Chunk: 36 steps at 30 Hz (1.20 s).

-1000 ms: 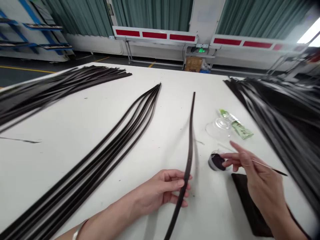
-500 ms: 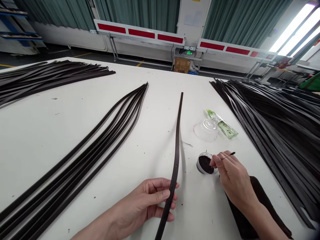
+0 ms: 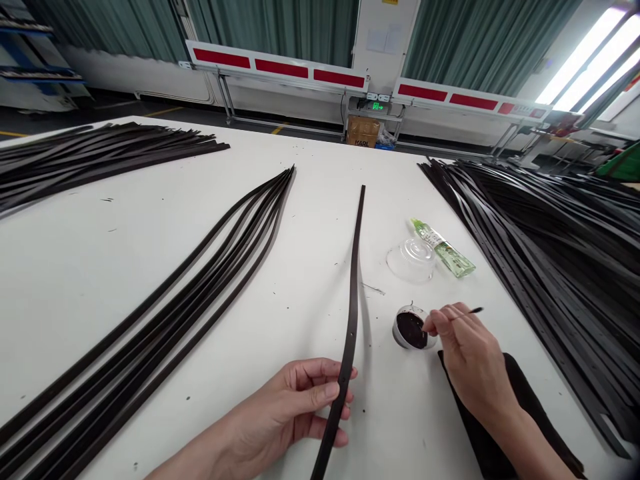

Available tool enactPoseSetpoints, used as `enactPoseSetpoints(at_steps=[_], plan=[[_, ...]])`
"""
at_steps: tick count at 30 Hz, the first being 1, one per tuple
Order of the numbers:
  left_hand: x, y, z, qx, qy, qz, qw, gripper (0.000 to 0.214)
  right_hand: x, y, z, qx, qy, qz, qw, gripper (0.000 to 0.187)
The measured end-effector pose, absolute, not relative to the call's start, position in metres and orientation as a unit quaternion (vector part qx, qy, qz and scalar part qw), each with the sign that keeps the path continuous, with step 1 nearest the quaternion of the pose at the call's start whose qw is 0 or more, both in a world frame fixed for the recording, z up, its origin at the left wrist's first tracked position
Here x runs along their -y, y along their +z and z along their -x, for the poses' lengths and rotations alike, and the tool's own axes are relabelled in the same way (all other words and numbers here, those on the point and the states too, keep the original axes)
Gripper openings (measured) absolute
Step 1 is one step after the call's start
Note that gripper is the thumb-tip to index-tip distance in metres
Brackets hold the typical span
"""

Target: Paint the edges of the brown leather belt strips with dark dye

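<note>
My left hand (image 3: 290,407) pinches a long, narrow black strap (image 3: 353,293) between thumb and fingers. Small holes show along the strap, and its far end points away from me above the white table. In my right hand (image 3: 473,363) is a thin stick (image 3: 476,311) with a dark tip at its upper end; the fingers hide its lower end. That hand is at the right rim of a small clear cup (image 3: 400,339) of dark liquid. Under the right wrist lies a folded black cloth or pad (image 3: 525,393).
A clear plastic lid or cup (image 3: 407,261) and a green tube (image 3: 450,257) lie beyond the dark cup. Several black straps (image 3: 200,287) run across the left side of the white table (image 3: 225,373). Larger heaps of straps lie at far left (image 3: 125,150) and right (image 3: 540,267).
My right hand has shifted slightly right, and the stick's dark upper tip has moved right with it. My left hand still holds the strap in nearly the same place.
</note>
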State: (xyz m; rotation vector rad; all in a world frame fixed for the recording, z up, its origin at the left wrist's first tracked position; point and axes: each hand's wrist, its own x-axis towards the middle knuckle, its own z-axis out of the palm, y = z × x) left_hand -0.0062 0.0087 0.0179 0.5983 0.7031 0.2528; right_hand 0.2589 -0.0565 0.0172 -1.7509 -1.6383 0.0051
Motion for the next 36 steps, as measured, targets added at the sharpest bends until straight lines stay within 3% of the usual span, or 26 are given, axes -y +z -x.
enactPoseSetpoints(at_steps=[5, 8, 11, 14, 19, 24, 36], plan=[[-0.008, 0.018, 0.006, -0.328, 0.13, -0.287, 0.89, 0.022, 0.069, 0.03, -0.252, 0.448, 0.117, 0.731, 0.501, 0.037], [-0.007, 0.017, 0.006, -0.327, 0.136, -0.284, 0.891, 0.023, 0.073, 0.031, -0.245, 0.379, 0.243, 0.673, 0.586, 0.034], [-0.006, 0.016, 0.005, -0.326, 0.142, -0.276, 0.893, 0.026, 0.075, 0.029, -0.234, 0.332, 0.333, 0.628, 0.619, 0.03], [-0.005, 0.013, 0.005, -0.308, 0.14, -0.272, 0.901, 0.027, 0.083, 0.029, -0.216, 0.362, 0.303, 0.656, 0.589, 0.03], [-0.003, 0.009, 0.005, -0.284, 0.142, -0.259, 0.912, 0.027, 0.093, 0.031, -0.192, 0.591, 0.144, 0.636, 0.475, 0.029], [-0.001, 0.009, 0.004, -0.281, 0.141, -0.259, 0.913, 0.032, 0.089, 0.026, -0.185, 0.694, 0.114, 0.529, 0.475, 0.024], [-0.002, 0.009, 0.003, -0.277, 0.136, -0.268, 0.913, 0.033, 0.086, 0.016, -0.186, 0.713, 0.125, 0.495, 0.481, 0.027]])
